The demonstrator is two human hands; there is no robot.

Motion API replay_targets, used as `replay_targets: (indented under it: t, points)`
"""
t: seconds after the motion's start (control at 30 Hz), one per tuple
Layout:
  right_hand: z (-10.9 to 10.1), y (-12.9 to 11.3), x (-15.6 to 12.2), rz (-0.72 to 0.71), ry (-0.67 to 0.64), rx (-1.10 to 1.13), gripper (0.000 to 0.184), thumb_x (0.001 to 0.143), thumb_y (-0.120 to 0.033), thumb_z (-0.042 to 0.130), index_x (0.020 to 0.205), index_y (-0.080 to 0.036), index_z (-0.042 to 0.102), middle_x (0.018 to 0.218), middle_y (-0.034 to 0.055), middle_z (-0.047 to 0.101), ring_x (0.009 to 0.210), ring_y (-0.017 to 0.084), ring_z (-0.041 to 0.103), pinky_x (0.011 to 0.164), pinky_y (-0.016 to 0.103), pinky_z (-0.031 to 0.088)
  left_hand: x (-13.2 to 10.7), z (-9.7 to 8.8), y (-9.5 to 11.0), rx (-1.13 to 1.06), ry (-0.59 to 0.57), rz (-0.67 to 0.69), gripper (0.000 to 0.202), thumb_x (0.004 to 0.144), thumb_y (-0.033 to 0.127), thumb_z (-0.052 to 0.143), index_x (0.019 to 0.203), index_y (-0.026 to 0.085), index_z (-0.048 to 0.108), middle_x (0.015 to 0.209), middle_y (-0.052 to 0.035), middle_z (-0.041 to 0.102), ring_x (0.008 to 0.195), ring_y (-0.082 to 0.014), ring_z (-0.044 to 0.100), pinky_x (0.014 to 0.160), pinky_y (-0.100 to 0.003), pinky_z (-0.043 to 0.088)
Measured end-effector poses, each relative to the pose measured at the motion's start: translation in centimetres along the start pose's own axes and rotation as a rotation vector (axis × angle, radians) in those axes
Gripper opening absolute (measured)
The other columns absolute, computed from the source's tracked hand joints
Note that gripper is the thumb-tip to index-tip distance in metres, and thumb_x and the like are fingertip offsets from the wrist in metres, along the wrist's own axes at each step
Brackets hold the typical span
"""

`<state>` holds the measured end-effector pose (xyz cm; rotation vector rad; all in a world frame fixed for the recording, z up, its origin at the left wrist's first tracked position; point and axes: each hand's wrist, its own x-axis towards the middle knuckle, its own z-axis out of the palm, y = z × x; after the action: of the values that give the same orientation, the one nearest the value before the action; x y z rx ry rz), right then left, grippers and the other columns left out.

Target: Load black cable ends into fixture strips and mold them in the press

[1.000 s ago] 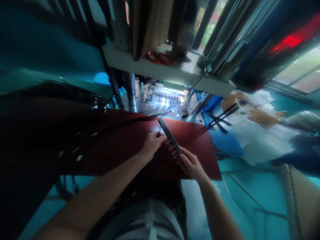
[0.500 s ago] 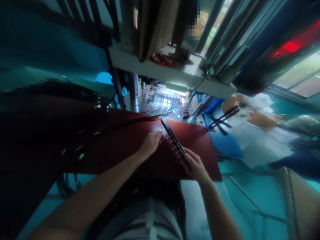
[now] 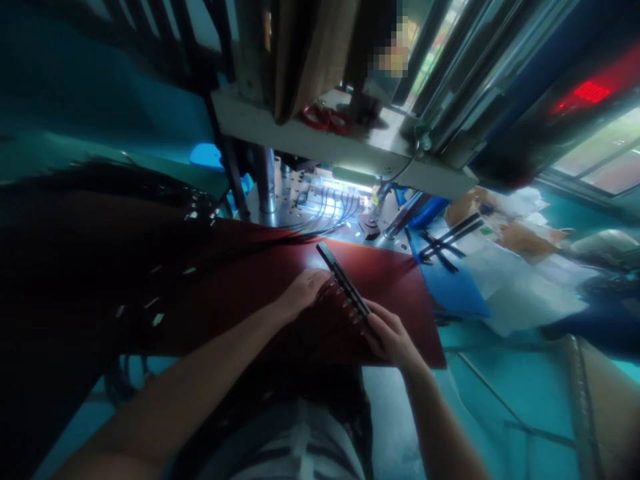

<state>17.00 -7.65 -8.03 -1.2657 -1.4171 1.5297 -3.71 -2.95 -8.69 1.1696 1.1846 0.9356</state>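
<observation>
My right hand (image 3: 391, 331) is wrapped round the lower end of a long dark bar (image 3: 345, 279), which slants up and to the left above the reddish-brown table (image 3: 400, 280). Several small shiny metal tips (image 3: 347, 303) stick out in a row from the bar's left edge. At the bar's upper part, my left hand (image 3: 309, 289) has its fingers pinched together, touching or almost touching that edge. It grips a small metal-tipped piece, mostly hidden by the fingers.
Behind the table stands a press with metal posts (image 3: 267, 180) and a lit bed (image 3: 325, 200); thin dark cables (image 3: 305, 230) run from it. A dark glossy heap (image 3: 100, 207) lies left. Black bars (image 3: 445, 243) and white bags (image 3: 520, 287) are at right. Red-handled scissors (image 3: 325, 119) rest on the press ledge.
My left hand has moved slightly right and down, bringing the small piece to the bar's edge. The bar's upper end has shifted slightly left and down; my right hand keeps its hold.
</observation>
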Motion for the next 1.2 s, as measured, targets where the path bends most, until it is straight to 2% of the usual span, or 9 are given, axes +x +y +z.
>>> replay_targets:
  t: [0.2,0.37,0.47,0.6,0.7,0.8,0.97,1.07,1.2]
  points:
    - [0.4,0.4,0.1,0.077,-0.076,0.040,0.044,0.080,-0.046,0.059,0.118,-0.023,0.059,0.092,0.0031,0.065,0.070,0.011,0.056,0.059,0.020,0.046,0.7,0.0,-0.6,0.095,0.050,0.070,0.031,0.080,0.033,0.036,0.052,0.019,0.039,0.051,0.0025,0.039,0.051,-0.0114,0.035,0.048,-0.024,0.025]
    - [1.0,0.5,0.6,0.028,0.035,-0.014,0.043,0.078,-0.047,0.058,0.112,-0.022,0.060,0.101,0.0069,0.065,0.081,0.017,0.060,0.064,0.026,0.048,2.9,-0.9,0.6,0.494,-0.100,0.135,0.031,0.082,0.031,0.035,0.056,0.018,0.048,0.057,0.0005,0.046,0.057,-0.0136,0.045,0.055,-0.024,0.033]
    - [1.0,0.6,1.1,-0.010,0.080,-0.095,0.036,0.080,-0.045,0.054,0.106,-0.020,0.057,0.094,0.0070,0.066,0.078,0.018,0.062,0.064,0.028,0.048,4.1,-2.3,1.9,0.792,0.109,0.226,0.025,0.083,0.032,0.041,0.076,0.016,0.060,0.077,-0.0039,0.056,0.072,-0.0175,0.052,0.065,-0.027,0.038]
    - [1.1,-0.2,1.3,0.026,0.113,-0.825,0.023,0.086,-0.035,0.047,0.099,-0.016,0.049,0.081,0.0086,0.068,0.072,0.023,0.064,0.059,0.029,0.043,5.2,-4.6,2.0,1.185,0.539,0.397,0.033,0.082,0.032,0.046,0.108,0.015,0.058,0.107,-0.0125,0.054,0.101,-0.0271,0.050,0.081,-0.036,0.039]
    - [1.3,-1.2,1.0,0.010,0.037,-1.414,0.025,0.092,-0.031,0.035,0.102,-0.012,0.049,0.072,0.0111,0.068,0.065,0.029,0.065,0.053,0.032,0.038,6.1,-5.6,0.6,1.348,0.608,0.387,0.049,0.078,0.042,0.053,0.117,0.012,0.052,0.114,-0.0165,0.053,0.109,-0.0344,0.044,0.087,-0.047,0.036]
    - [1.3,-2.2,1.0,-0.065,-0.081,-1.601,0.027,0.093,-0.029,0.033,0.105,-0.012,0.051,0.072,0.0100,0.068,0.062,0.029,0.066,0.050,0.030,0.035,6.8,-5.7,-0.7,1.394,0.582,0.350,0.047,0.080,0.045,0.050,0.112,0.011,0.055,0.105,-0.0157,0.056,0.101,-0.0325,0.048,0.088,-0.049,0.033]
    - [-0.9,-5.2,6.8,-0.153,-0.184,-1.299,0.023,0.085,-0.035,0.052,0.074,-0.016,0.060,0.069,0.0068,0.067,0.062,0.020,0.063,0.050,0.025,0.033,7.2,-4.9,-1.3,1.427,0.543,0.374,0.038,0.084,0.036,0.044,0.112,0.012,0.056,0.098,-0.0127,0.057,0.092,-0.0290,0.050,0.078,-0.042,0.037]
    - [-2.5,-7.8,14.7,-0.148,0.151,-0.705,0.021,0.078,-0.027,0.063,0.062,-0.016,0.057,0.057,0.0004,0.060,0.056,0.012,0.056,0.051,0.021,0.036,7.3,-4.8,-1.4,1.441,0.510,0.403,0.038,0.085,0.032,0.043,0.115,0.012,0.054,0.097,-0.0117,0.057,0.092,-0.0281,0.050,0.074,-0.040,0.038]
    - [-3.4,-10.6,24.0,-0.100,0.369,-0.503,0.017,0.087,-0.028,0.055,0.080,-0.013,0.059,0.068,-0.0012,0.059,0.056,0.009,0.054,0.052,0.022,0.045,7.6,-5.1,-1.9,1.443,0.487,0.432,0.041,0.086,0.031,0.042,0.120,0.010,0.052,0.102,-0.0116,0.057,0.093,-0.0267,0.050,0.075,-0.038,0.038]
